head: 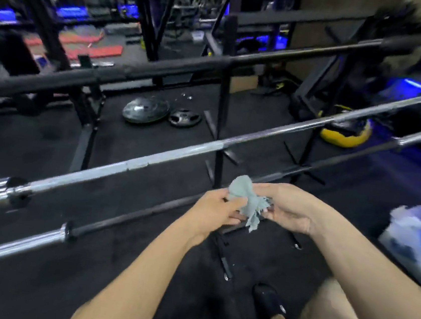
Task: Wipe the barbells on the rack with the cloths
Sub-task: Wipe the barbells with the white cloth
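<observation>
Both hands (250, 211) bunch cloth (245, 200) above dark barbell (145, 212), chrome barbell (178, 153) beyond.

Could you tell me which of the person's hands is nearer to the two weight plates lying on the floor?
The left hand. It sits below and slightly right of the weight plates in the picture, while the right hand is farther right; both grip the cloth.
</observation>
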